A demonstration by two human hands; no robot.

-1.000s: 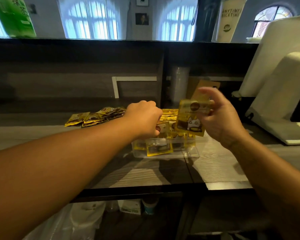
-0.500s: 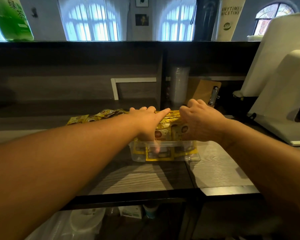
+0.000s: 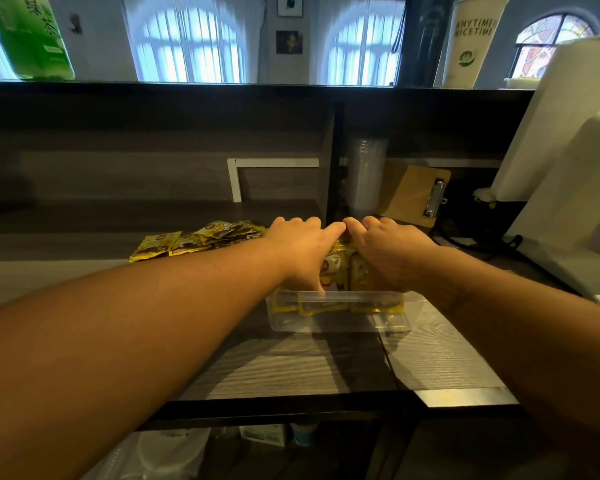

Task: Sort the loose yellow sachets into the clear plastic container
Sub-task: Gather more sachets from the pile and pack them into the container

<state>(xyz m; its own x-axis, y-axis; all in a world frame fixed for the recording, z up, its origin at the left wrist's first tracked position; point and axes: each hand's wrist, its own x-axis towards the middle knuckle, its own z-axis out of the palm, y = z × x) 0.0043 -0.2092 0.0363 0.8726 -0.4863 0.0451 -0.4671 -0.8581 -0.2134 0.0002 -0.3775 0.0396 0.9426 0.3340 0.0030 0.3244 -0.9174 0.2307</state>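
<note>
Backlit scene: bright daylight through the arched windows (image 3: 187,39) overexposes the panes, leaving the counter (image 3: 291,368) dim with soft forearm shadows, wide-angle bowing at the edges, and slight softness on the near forearms.
</note>
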